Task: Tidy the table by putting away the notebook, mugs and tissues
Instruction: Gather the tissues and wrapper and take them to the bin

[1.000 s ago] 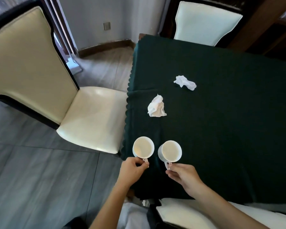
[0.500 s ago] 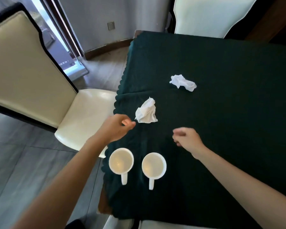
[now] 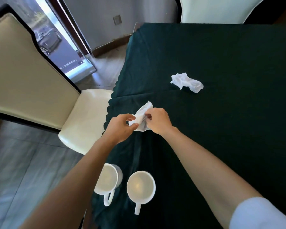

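A crumpled white tissue (image 3: 143, 113) lies near the left edge of the dark green tablecloth (image 3: 221, 129). My left hand (image 3: 120, 128) pinches its left side and my right hand (image 3: 157, 120) grips its right side. Farther back, a second crumpled tissue (image 3: 186, 82) rests alone on the cloth. Two empty white mugs stand side by side at the near edge, handles toward me: the left mug (image 3: 108, 180) partly behind my left forearm, the right mug (image 3: 141, 187) in full view. No notebook is in view.
A cream chair with a dark frame (image 3: 82, 119) stands close against the table's left side. Another cream chair back (image 3: 216, 9) is at the far end. Grey tiled floor (image 3: 23, 171) lies to the left, with a glass door beyond.
Both hands left the mug handles, reached forward over the cloth and closed on the near tissue. The mugs stayed put, and the camera has tilted forward.
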The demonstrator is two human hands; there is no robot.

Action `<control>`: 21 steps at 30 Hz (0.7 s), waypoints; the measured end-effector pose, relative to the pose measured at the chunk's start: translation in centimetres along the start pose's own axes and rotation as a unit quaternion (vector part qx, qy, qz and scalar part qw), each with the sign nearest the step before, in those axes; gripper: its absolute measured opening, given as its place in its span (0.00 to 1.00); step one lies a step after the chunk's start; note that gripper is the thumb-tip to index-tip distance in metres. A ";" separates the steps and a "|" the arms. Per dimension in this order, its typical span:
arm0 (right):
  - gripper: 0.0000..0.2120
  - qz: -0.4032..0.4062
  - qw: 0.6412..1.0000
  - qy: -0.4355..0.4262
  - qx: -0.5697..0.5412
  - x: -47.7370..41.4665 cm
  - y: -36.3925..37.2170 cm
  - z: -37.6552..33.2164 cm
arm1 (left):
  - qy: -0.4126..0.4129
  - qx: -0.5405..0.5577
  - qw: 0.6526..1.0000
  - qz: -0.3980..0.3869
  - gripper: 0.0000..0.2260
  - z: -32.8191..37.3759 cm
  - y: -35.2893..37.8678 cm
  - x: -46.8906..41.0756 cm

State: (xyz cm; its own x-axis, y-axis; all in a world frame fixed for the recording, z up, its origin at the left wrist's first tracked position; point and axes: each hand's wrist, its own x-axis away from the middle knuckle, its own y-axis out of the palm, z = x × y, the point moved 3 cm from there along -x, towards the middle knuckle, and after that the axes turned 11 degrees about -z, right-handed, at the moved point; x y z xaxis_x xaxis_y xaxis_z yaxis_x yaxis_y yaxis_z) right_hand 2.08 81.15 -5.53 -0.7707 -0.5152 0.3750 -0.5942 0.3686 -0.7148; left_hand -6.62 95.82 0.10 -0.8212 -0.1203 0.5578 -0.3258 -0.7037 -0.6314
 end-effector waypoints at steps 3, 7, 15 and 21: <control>0.09 0.000 1.000 -0.009 -0.004 -0.5 0.0 0.7 | -0.010 0.005 1.000 0.005 0.17 0.1 0.4 -0.3; 0.10 0.011 1.000 -0.017 -0.018 -1.2 -0.6 0.7 | -0.024 0.021 0.999 0.012 0.17 0.1 1.1 -0.6; 0.06 -0.178 0.933 0.026 -0.312 -0.6 -2.8 -2.1 | 0.007 0.023 0.997 0.080 0.26 1.9 0.4 -0.9; 0.06 -0.123 0.870 0.044 -0.475 -0.7 -6.0 -1.3 | 0.006 0.295 0.954 0.061 0.10 3.3 1.0 -1.1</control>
State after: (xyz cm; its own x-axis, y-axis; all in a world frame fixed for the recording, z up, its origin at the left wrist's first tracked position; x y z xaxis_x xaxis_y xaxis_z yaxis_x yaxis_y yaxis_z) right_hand 5.93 80.33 -0.72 -0.5828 -0.6236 0.5210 -0.6334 0.7502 0.1894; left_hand -4.54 92.98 0.67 -0.8428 -0.2201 0.4912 0.0889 -0.9569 -0.2763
